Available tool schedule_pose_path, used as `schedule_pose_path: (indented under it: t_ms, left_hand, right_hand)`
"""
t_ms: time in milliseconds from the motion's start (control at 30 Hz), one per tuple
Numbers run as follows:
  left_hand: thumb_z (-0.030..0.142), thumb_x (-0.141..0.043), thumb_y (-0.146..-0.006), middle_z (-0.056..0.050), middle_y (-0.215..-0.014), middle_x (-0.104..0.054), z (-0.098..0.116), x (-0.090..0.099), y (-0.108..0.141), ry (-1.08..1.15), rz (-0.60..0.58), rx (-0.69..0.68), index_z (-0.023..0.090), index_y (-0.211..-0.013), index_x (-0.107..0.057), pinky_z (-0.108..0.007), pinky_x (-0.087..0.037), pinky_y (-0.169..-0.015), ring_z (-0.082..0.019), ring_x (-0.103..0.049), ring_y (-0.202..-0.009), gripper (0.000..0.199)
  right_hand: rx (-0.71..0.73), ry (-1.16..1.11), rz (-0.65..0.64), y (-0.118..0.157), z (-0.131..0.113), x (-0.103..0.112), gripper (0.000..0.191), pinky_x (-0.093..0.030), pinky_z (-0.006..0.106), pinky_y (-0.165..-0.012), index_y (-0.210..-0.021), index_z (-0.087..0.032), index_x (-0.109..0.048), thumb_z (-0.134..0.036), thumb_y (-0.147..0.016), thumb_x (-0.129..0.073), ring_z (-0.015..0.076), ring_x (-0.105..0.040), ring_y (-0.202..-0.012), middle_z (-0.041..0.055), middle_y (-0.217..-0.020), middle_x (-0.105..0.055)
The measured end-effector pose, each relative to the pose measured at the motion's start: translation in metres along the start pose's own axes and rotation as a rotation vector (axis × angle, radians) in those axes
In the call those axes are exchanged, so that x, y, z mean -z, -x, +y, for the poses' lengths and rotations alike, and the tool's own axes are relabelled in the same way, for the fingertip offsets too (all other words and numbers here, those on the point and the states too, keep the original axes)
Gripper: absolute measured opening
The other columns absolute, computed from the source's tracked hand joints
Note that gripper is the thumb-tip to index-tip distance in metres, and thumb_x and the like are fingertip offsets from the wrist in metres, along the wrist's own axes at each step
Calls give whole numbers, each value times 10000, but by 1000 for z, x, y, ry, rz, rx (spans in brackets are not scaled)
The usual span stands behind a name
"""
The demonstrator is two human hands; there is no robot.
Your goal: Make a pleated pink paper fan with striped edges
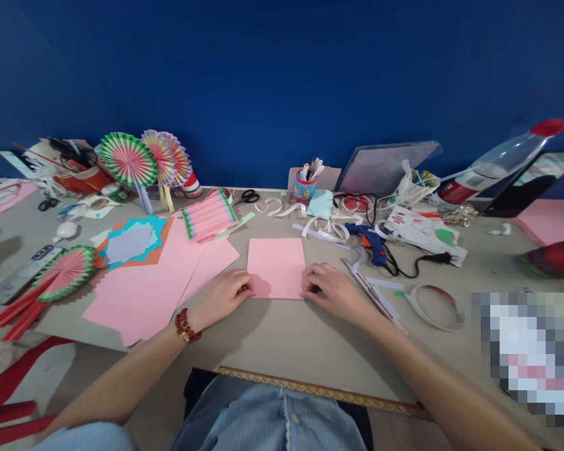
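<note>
Tabletop (282, 338), grey, under pink paper (276, 266), blue wall (263, 81) behind

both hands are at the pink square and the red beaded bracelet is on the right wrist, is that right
Wrong wrist: the head view shows the red beaded bracelet on the left. The left hand and right hand are indeed at the pink square.

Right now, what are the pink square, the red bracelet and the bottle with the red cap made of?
Pink square: probably matte paper; it's flat, crisp-edged, without shine. Red bracelet: shiny round beads, maybe glass, stone or plastic. Bottle: likely glossy clear plastic, since it's see-through.
</note>
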State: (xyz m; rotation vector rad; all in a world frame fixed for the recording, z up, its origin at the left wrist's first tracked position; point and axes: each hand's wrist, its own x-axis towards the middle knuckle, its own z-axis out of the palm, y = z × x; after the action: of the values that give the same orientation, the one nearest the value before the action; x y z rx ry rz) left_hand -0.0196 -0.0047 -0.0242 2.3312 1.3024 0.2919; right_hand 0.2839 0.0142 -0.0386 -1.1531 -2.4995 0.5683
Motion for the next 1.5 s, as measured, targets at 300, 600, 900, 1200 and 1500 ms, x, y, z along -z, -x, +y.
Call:
schedule_pose_path:
  t_ms: [300,600,900,1200,1500]
  left_hand:
    - [233,-501,-976,-25,-889,-609,0,-2,2,-14,35,-34,195,-855,-555,-308,-440,-746,-191,-575,-852,137]
    - [199,-436,-998,-57,-1060,-590,-1,-7,10,10,90,-88,222,-1157,-608,-316,-478,-852,-181,-577,-950,236]
    - [96,-492,-933,-34,-1491,-422,-3,-13,11,-436,-10,-278,465,-1455,-395,-439,-371,-1013,-271,-432,-1261,646]
    - [100,-469,-929,23,-1574,-373,3,1,12,-440,-36,-370,419,-1484,-357,-632,-114,-1168,-294,-270,-1456,650]
    - [334,-512,-966,-22,-1598,-320,-16,3,44,-401,-44,-278,377,-1502,-348,-665,-69,-1169,-325,-193,-1494,561]
  right_hand:
    - [30,53,-2,1,-8,3,88,-448,361,-864,-858,-191,-608,-246,-925,-616,227,-583,-964,74,-982,-650]
    - [95,176,128,12,-8,-11,150,-448,422,-955,-1031,-219,-683,-204,-947,-560,239,-590,-1030,98,-1095,-675]
    - [346,379,122,15,-9,-19,338,-291,545,-1134,-1228,-334,-653,-185,-926,-627,235,-548,-1101,33,-1223,-671]
    - [334,362,76,22,-8,-13,440,-328,588,-1110,-1301,-319,-609,-121,-909,-613,248,-552,-1121,45,-1249,-671]
    - [174,390,66,54,3,-4,602,-308,589,-1103,-1333,-313,-589,12,-832,-514,259,-541,-1123,41,-1297,-652]
